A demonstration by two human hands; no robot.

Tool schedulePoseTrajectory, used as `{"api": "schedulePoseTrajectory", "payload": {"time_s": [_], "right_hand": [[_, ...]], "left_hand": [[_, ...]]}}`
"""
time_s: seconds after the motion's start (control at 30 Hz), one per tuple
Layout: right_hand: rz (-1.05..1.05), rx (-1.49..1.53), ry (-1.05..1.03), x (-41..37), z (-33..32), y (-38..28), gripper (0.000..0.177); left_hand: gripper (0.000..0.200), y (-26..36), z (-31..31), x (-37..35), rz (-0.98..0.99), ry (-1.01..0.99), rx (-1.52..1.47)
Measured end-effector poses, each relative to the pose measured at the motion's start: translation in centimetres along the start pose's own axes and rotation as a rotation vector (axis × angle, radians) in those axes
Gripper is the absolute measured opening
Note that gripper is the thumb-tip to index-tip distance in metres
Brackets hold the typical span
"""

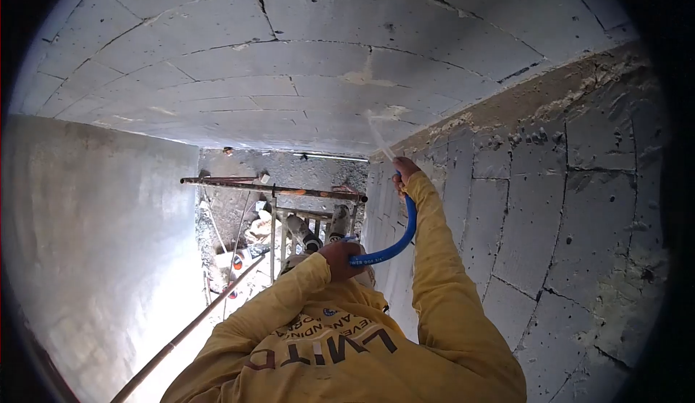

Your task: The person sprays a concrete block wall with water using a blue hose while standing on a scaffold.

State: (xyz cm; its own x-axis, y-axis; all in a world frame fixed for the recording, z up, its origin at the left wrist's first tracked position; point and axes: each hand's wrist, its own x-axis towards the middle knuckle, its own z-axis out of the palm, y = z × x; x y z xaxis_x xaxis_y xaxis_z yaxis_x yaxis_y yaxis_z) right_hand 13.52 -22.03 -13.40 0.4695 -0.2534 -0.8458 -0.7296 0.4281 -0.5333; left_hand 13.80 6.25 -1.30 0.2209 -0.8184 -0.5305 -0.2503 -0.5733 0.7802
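Note:
A blue hose [394, 251] with white lettering runs in a curve between my two hands. My right hand [406, 173] is closed around its upper end, stretched out near the corner where two block walls meet. From that end a whitish jet of water [381, 141] goes toward the grey block wall [318, 66]. Close to my body, my left hand [341, 260] is wrapped around the lower part of the hose. The hose beyond my left hand is mostly hidden.
Below me are scaffold pipes [279, 190] and a ladder-like frame [304, 216], with my shoes on it. Rubble and a whitish sack [260, 229] lie on the ground far down. A plastered wall [108, 229] stands left, another block wall [536, 215] right. A long pipe [188, 327] slants at lower left.

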Motion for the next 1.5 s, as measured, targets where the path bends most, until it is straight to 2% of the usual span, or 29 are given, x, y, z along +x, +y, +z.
{"api": "schedulePoseTrajectory", "payload": {"time_s": [0.07, 0.27, 0.4, 0.43, 0.53, 0.63, 0.83, 0.93, 1.13, 1.33, 1.5], "right_hand": [[-0.049, -0.060, -0.094, 0.2, 1.2, -1.6, 0.038], [-0.261, -0.108, -0.244, -5.8, 5.6, -10.1, 0.043], [-0.447, -0.100, -0.311, -9.6, 6.9, -14.2, 0.034], [-0.441, -0.083, -0.302, -10.7, 7.3, -15.1, 0.031], [-0.471, -0.099, -0.301, -11.6, 7.8, -15.9, 0.031], [-0.421, -0.259, -0.194, -8.2, 7.8, -14.9, 0.033], [-0.274, -0.290, -0.130, -3.4, 8.1, -11.9, 0.034], [-0.387, -0.263, -0.160, -5.2, 9.0, -13.4, 0.034], [-0.678, -0.184, -0.198, -15.8, 12.9, -19.3, 0.033], [-0.917, -0.260, -0.153, -20.3, 16.7, -21.2, 0.033], [-0.714, -0.437, -0.055, -15.2, 18.2, -19.9, 0.032]], "left_hand": [[0.026, 0.0, 0.0, 0.0, 0.012, -0.003, 0.004], [0.027, -1.3, 1.3, 0.6, 0.062, 0.060, -0.009], [0.025, -2.8, 2.8, 1.9, 0.069, 0.145, -0.095], [0.024, -2.8, 2.8, 2.0, 0.064, 0.158, -0.124], [0.024, -1.9, 2.1, 1.7, -0.004, 0.187, -0.095], [0.026, -1.4, 1.6, 1.2, -0.013, 0.199, -0.089], [0.030, -2.1, 1.6, 0.4, -0.053, 0.189, -0.119], [0.030, -2.6, 1.8, 0.5, -0.044, 0.221, -0.145], [0.030, -2.1, 0.3, 0.5, -0.019, 0.309, -0.190], [0.030, -2.8, -1.6, -0.5, 0.003, 0.417, -0.168], [0.031, -3.4, -3.2, -2.8, -0.001, 0.379, -0.125]]}}
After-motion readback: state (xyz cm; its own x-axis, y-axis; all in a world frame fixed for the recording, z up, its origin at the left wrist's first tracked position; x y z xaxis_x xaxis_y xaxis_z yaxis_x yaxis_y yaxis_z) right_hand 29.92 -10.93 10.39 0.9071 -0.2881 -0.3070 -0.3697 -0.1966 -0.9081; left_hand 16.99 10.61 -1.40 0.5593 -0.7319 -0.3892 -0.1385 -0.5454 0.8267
